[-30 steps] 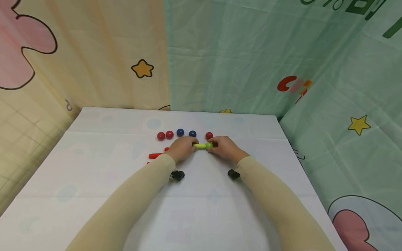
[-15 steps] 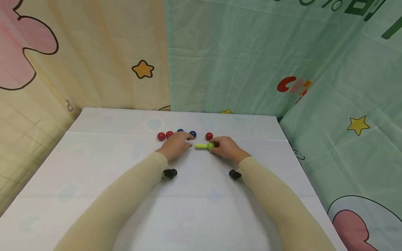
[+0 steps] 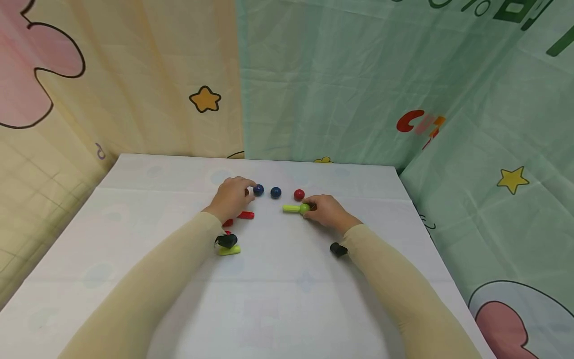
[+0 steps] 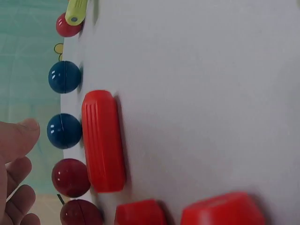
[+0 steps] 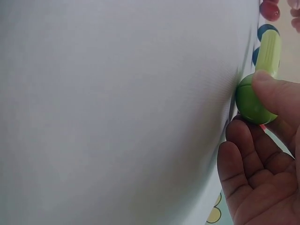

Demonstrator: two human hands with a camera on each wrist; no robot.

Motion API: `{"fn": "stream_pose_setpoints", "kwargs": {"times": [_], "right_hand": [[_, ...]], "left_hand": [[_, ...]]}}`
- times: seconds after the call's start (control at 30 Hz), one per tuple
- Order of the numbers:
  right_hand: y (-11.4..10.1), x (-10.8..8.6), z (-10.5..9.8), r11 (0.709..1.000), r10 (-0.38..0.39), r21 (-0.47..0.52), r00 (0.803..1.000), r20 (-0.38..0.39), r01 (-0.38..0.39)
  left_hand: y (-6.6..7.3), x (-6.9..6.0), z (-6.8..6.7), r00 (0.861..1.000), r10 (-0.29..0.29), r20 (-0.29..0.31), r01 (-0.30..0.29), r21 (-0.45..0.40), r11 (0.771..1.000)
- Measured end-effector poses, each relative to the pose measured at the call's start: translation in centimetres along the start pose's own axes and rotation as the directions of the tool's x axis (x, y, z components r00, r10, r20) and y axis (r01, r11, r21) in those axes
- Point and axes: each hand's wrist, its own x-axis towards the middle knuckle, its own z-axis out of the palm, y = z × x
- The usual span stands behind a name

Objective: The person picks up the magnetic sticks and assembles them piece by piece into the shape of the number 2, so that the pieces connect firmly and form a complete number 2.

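Note:
My right hand pinches a green ball between thumb and fingers. A yellow-green ribbed rod joins the ball and points left. My left hand hovers by the row of balls, fingers loosely bent and holding nothing. Its fingertips are close to a blue ball; the left wrist view shows a gap between them. Another blue ball and a red ball stand farther right. Two more red balls, one of them the nearer red ball, are hidden behind my left hand in the head view.
Below my left hand lie several red rods, one a red ribbed rod, and another yellow-green rod, partly covered by the left wrist camera. The white-covered table ends at curtains behind and to the right.
My left hand has let go of the yellow-green rod and moved left to the blue and red balls. My right hand has shifted slightly right with the green ball and rod.

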Motion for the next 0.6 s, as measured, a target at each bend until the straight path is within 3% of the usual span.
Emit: {"fn": "stream_pose_setpoints", "kwargs": {"times": [0.27, 0.5, 0.6], "right_hand": [[0.8, -0.2, -0.3, 1.0, 0.008, -0.014, 1.0, -0.01, -0.008], [1.5, -0.3, -0.7, 1.0, 0.006, -0.013, 1.0, -0.011, -0.007], [1.7, -0.3, -0.8, 1.0, 0.0, -0.02, 1.0, -0.014, -0.001]], "left_hand": [[-2.7, -0.3, -1.0, 0.996, -0.093, -0.007, 0.092, -0.018, 0.996], [-4.3, -0.3, -1.1, 0.98, -0.192, 0.053, 0.194, -0.042, 0.98], [-4.6, -0.4, -1.2, 0.975, -0.208, 0.077, 0.212, -0.041, 0.976]]}}
